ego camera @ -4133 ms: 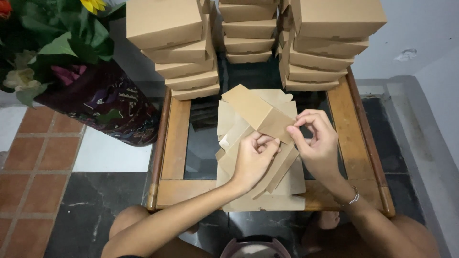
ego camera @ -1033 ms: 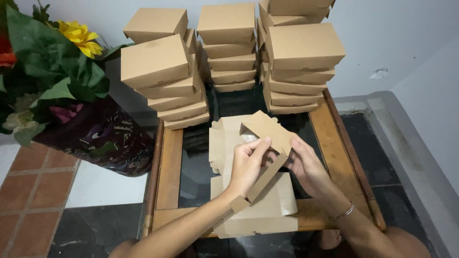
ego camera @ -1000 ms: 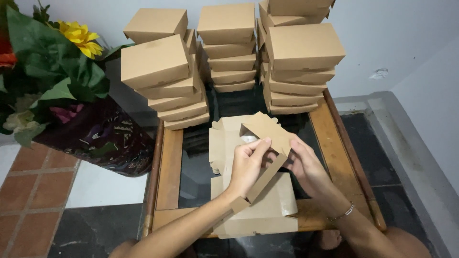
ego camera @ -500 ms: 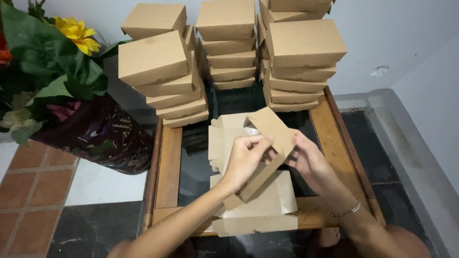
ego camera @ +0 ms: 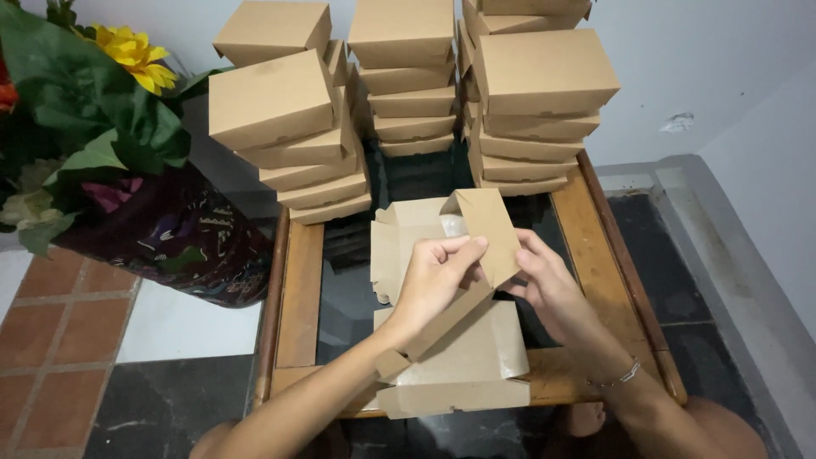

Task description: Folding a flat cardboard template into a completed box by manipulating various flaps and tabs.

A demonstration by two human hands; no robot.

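My left hand [ego camera: 435, 280] and my right hand [ego camera: 544, 280] both grip a half-folded brown cardboard box [ego camera: 486, 223], held above the table. The left fingers pinch its front flap, the right hand supports its right side from below. Under the hands lies a pile of flat unfolded cardboard blanks [ego camera: 463, 365] reaching the table's near edge. Behind it stand three stacks of finished brown boxes: left stack [ego camera: 285, 127], middle stack [ego camera: 404, 76], right stack [ego camera: 531, 93].
The low wooden table [ego camera: 299, 289] has a dark glass top. A bunch of flowers in dark patterned wrapping [ego camera: 127, 195] stands on the floor at the left. A white wall rises behind, tiled floor lies to both sides, and my knees are below.
The box has been turned and lifted a little while my hands folded its flaps. The view has tilted up slightly, showing more of the stacks.
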